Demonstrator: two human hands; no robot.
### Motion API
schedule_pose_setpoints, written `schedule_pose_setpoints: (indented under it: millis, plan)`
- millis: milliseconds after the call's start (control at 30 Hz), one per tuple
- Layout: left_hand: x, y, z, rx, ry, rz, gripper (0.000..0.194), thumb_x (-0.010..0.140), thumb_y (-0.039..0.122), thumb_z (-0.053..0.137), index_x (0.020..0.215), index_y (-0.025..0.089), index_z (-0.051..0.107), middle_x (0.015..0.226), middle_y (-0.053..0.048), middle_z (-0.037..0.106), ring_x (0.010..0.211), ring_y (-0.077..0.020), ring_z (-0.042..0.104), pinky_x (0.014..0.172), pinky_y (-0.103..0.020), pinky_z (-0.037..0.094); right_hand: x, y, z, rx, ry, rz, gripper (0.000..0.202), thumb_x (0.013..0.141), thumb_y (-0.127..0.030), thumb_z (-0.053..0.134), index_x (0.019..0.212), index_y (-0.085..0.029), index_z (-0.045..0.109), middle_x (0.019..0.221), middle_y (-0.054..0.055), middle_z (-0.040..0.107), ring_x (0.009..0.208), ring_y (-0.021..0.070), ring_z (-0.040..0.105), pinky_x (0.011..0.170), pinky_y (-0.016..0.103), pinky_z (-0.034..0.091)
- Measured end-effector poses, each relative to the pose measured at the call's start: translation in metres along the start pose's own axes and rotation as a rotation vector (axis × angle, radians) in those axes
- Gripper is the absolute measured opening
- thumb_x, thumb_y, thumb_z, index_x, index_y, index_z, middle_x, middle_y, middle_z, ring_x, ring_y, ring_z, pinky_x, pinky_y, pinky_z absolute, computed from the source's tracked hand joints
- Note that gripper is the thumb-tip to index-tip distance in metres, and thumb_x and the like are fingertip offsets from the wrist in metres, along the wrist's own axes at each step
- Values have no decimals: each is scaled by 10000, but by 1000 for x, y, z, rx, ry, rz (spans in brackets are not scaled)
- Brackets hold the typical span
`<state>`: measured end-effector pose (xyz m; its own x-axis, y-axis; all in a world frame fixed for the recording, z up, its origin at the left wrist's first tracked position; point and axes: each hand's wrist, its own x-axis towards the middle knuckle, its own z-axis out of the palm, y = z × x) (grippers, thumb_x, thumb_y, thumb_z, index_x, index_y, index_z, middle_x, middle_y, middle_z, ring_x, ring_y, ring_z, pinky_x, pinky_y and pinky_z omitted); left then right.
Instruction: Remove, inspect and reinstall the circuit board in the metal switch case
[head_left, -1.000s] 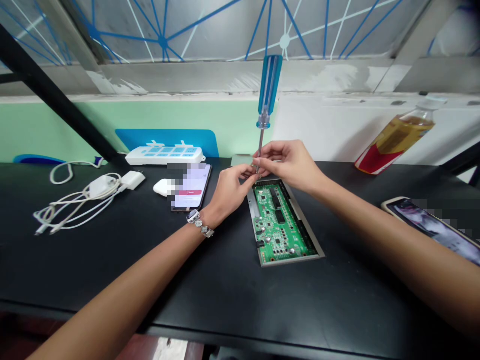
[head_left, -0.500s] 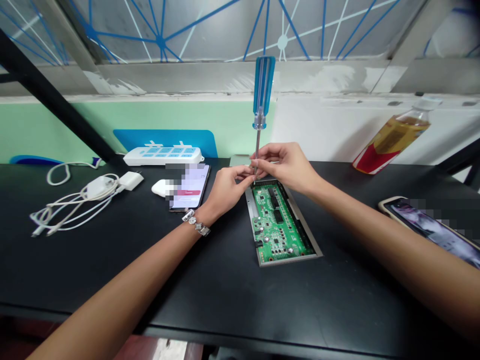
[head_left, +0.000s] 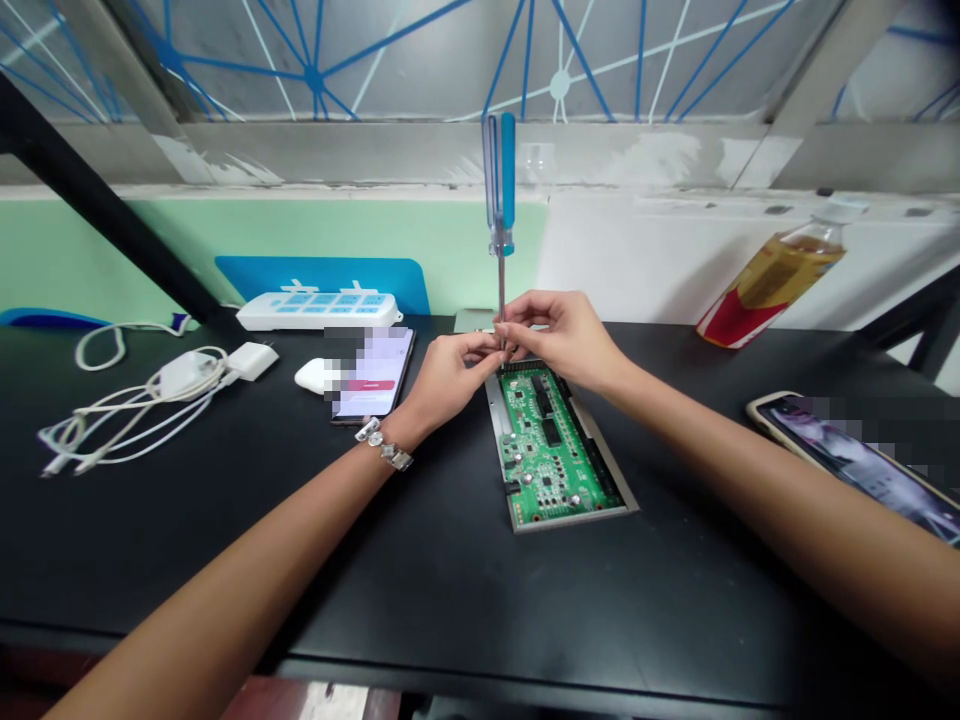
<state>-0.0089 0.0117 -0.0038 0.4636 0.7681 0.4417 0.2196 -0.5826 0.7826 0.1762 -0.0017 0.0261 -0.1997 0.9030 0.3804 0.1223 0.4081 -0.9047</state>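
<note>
A screwdriver (head_left: 501, 185) with a blue and clear handle stands nearly upright, tip down, at the far left corner of a green circuit board (head_left: 551, 440). The board lies in a grey metal tray (head_left: 577, 522). My right hand (head_left: 566, 335) is closed, thumb and fingers pinching the lower metal shaft. From the left, my left hand (head_left: 454, 375) is closed too, its thumb and fingertips together around the shaft's low end, close to the board. The very tip, and any screw beneath it, is hidden by the fingers.
On the left lie white cables with a charger (head_left: 252, 362), a white earbud case (head_left: 313, 376), a phone (head_left: 375, 375) and a power strip (head_left: 319, 311). At right are a second phone (head_left: 840, 450) and a drink bottle (head_left: 772, 275). A wall and window close the back.
The screwdriver's handle has turned about its axis and tilted slightly left, now more upright. Both hands keep their pinch at the board's corner. The whole view has shifted a little.
</note>
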Motion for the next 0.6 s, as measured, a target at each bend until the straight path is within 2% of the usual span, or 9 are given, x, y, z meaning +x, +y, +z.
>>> schedule_pose_setpoints:
  millis: [133,233,400,533,600]
  plan:
    - [0,0,1,-4,28,-10,141,925,258,675,985,180,776,980,-70,812,908,-198,747,848,-353,586,0,1,1,-7,29,-13,296,755,-400,867,805,-181,674,770,28,683,716,175,684,607,319,621]
    - [1,4,0,8,-6,-12,147,932,242,646,938,183,780,955,-59,812,921,-210,746,859,-362,579,0,2,1,-9,37,-6,309,757,-412,868,804,-186,662,759,24,678,697,178,688,604,325,622]
    - [2,8,-2,41,-67,5,200,962,251,600,947,178,786,964,-53,811,919,-215,739,856,-365,570,-1,1,0,-19,3,-23,248,838,-404,794,879,-173,714,867,58,735,721,173,696,646,331,632]
    - [1,5,2,-37,-29,-4,180,954,247,628,1008,169,781,1053,-80,810,991,-219,746,896,-365,576,-1,0,1,-26,36,-20,266,830,-420,803,818,-175,699,846,56,734,699,171,689,665,340,623]
    - [1,3,4,-69,-3,-18,181,943,276,660,1006,155,779,1031,-92,810,978,-221,754,896,-366,584,0,1,2,-50,67,-25,303,800,-441,830,778,-182,675,798,49,719,689,177,678,654,343,610]
